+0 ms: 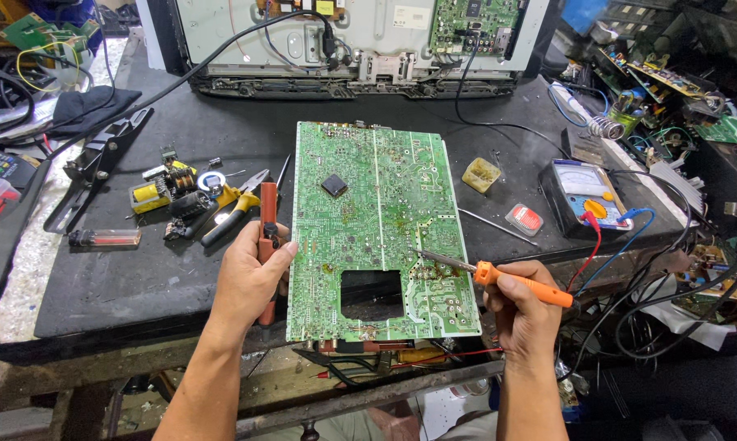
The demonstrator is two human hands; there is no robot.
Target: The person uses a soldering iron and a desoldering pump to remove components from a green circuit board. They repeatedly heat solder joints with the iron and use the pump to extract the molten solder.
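Observation:
A large green circuit board lies solder side up on the dark workbench, with a rectangular cut-out near its front edge. My left hand grips a red desoldering pump upright beside the board's left edge. My right hand holds an orange-handled soldering iron; its metal tip rests on the board's lower right area near brownish solder joints. A small black square chip sits on the board's upper left part.
Yellow-handled pliers, a yellow coil part and a lighter lie left. An analog multimeter with red and blue leads, a flux tin and a small red-labelled pad lie right. An opened television chassis stands behind.

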